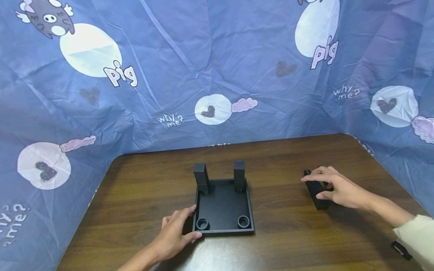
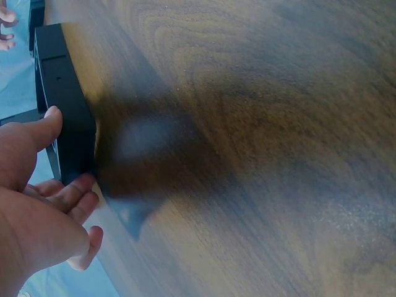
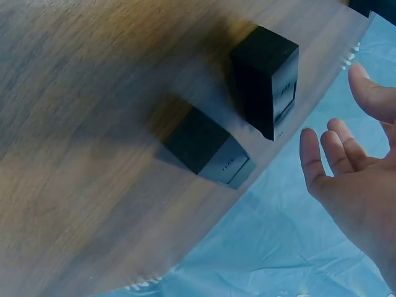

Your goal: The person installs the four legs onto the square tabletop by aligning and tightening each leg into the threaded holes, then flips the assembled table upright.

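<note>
From the head view, we see a black tray point(image 1: 223, 207) near the middle of the worktop point(image 1: 135, 192), with two posts point(image 1: 201, 177) at its far corners and two round sockets point(image 1: 243, 222) at its near ones. Well to its right, toward the worktop's right edge, a black block point(image 1: 312, 189) lies just under our right hand point(image 1: 339, 190), its long axis running roughly from the far edge to the near. The right hand is much the nearer; its thumb and fingers are spread apart over the block, and we cannot tell whether they touch it.

From the left wrist, our left hand point(image 2: 43, 210) grips the tray at its near left corner, thumb on the near rim, fingers against the side.

From the right wrist, the block has a second block point(image 3: 198, 139) beside it; our fingers hang apart, holding neither.
</note>
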Available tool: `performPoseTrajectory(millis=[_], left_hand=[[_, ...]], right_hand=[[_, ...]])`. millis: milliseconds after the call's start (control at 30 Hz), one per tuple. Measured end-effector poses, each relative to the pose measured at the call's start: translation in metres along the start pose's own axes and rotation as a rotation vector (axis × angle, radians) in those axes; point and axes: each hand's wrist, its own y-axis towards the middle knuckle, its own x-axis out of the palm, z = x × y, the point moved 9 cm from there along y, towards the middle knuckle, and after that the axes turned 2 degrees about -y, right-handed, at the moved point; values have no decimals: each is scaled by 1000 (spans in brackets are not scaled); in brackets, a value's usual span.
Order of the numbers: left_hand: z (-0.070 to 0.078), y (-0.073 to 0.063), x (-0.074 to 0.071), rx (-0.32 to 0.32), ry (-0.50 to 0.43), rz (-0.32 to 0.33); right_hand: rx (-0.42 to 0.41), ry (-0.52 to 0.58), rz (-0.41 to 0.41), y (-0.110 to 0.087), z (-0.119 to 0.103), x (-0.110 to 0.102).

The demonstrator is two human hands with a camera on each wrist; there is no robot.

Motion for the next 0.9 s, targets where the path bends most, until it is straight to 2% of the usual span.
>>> performPoseTrajectory(millis=[233, 533, 700, 900], left_hand=[[0, 1, 0, 2, 0, -3], [1, 0, 0, 2, -5, -7], [0, 0, 1, -2, -5, -9], [0, 1, 1, -14, -8, -11]], right_hand=[[12, -60, -8, -6, 7, -3], [-65, -196, 1, -11, 8, -1], [-115, -228, -27, -14, 7, 5], [-212, -252, -18, -18, 1, 11]])
